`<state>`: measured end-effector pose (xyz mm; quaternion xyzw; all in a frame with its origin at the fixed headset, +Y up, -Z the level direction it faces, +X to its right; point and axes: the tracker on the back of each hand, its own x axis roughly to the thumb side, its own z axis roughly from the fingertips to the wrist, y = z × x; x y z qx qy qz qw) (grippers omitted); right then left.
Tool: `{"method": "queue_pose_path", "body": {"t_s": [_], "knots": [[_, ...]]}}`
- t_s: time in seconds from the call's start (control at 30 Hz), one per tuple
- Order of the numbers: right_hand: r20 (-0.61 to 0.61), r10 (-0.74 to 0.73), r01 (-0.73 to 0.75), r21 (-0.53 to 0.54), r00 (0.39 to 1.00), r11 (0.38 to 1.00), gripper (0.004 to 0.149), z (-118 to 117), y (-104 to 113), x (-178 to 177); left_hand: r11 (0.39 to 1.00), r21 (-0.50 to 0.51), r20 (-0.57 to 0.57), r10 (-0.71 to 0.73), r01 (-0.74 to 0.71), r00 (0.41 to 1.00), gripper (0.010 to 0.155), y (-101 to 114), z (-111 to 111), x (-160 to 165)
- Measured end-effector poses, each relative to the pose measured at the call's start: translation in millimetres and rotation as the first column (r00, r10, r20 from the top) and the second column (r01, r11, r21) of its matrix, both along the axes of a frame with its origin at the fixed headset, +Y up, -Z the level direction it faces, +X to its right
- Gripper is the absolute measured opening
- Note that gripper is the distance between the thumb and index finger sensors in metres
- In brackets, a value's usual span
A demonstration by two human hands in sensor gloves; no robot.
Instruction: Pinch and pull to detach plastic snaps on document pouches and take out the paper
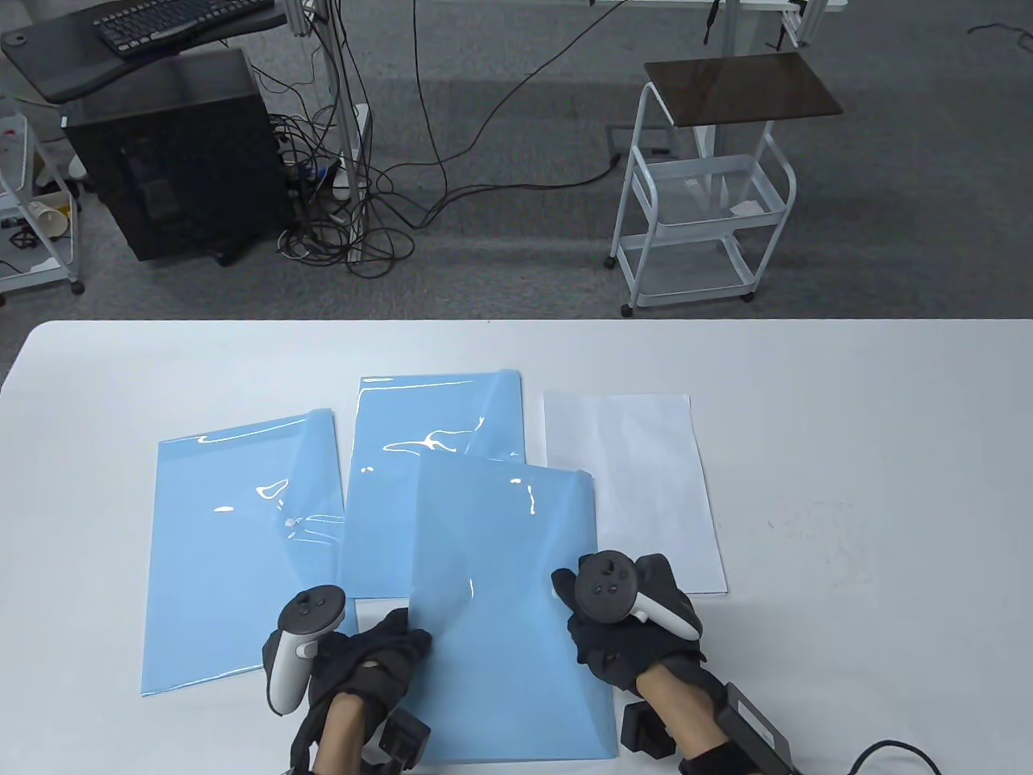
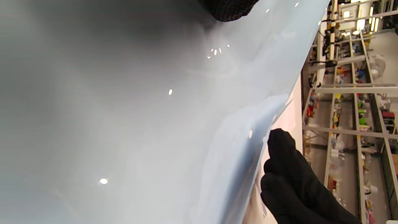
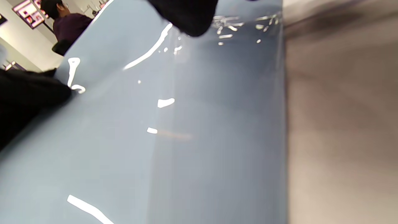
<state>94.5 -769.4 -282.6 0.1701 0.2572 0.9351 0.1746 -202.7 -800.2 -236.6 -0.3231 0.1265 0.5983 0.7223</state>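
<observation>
Three light blue document pouches lie on the white table (image 1: pixel 847 452). The front pouch (image 1: pixel 508 605) is bowed and raised between my hands. My left hand (image 1: pixel 399 642) grips its left edge and my right hand (image 1: pixel 569 593) grips its right edge. In the left wrist view the front pouch (image 2: pixel 140 124) fills the frame, with a fingertip (image 2: pixel 230 9) on it at the top. The right wrist view shows the front pouch (image 3: pixel 186 140) the same way, under a fingertip (image 3: pixel 186 15). A white sheet of paper (image 1: pixel 637 484) lies flat to the right. No snap on the front pouch shows.
The left pouch (image 1: pixel 242 549) has a small white snap (image 1: pixel 290 523) near its right edge. The back pouch (image 1: pixel 436 452) is partly under the front one. Beyond the table stand a white cart (image 1: pixel 702 202) and a black computer case (image 1: pixel 177 161).
</observation>
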Motion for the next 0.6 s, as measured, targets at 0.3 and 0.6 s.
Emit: {"method": "queue_pose_path", "body": {"t_s": [0.3, 0.6], "knots": [[-0.049, 0.097, -0.095, 0.032, 0.994, 0.995, 0.064, 7, -20, -8, 1.0, -0.018, 0.0, 0.009, -0.009, 1.0, 0.048, 0, 0, 0], [-0.07, 0.205, -0.198, 0.1, 0.976, 0.975, 0.061, 9, -25, -14, 1.0, -0.017, -0.003, -0.013, 0.013, 1.0, 0.048, 1, 0, 1]]}}
